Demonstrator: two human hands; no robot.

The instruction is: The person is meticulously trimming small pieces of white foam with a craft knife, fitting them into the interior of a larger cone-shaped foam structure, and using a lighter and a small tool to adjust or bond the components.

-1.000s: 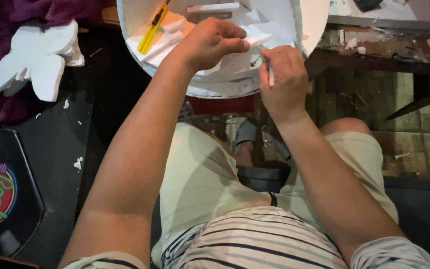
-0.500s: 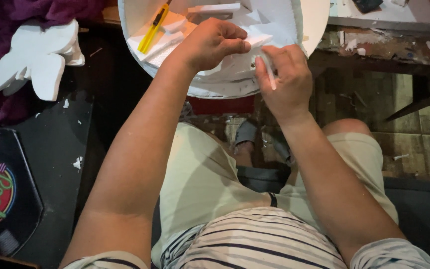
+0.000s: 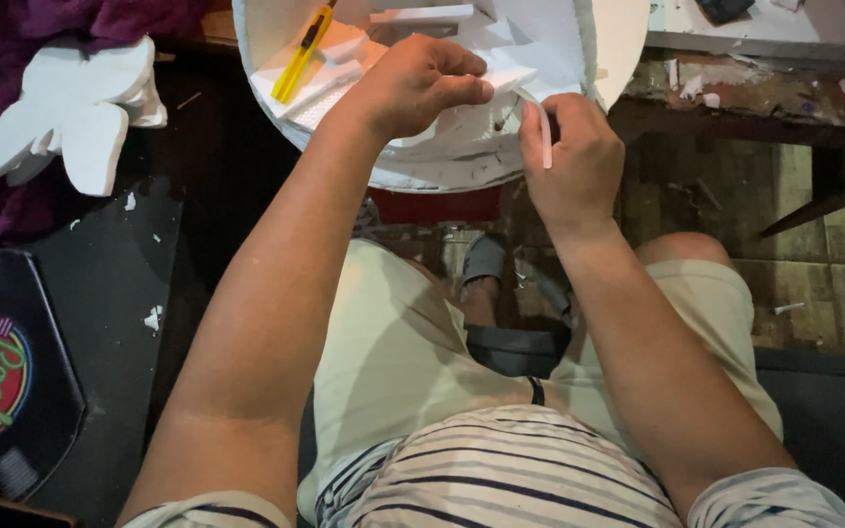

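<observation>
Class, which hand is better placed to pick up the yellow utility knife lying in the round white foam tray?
Left. The left hand lies nearer the yellow utility knife; the right hand grips a thin white strip.

Two hands (image 3: 413,83) (image 3: 574,161) — one yellow cutter (image 3: 305,51)

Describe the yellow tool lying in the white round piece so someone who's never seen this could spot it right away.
Start at the big round white foam piece at the top of the view, above the person's knees. At its upper left, beyond the left hand, the yellow utility knife lies slanted on a white foam block. It is the only yellow thing there; every scrap around it is white.
</observation>
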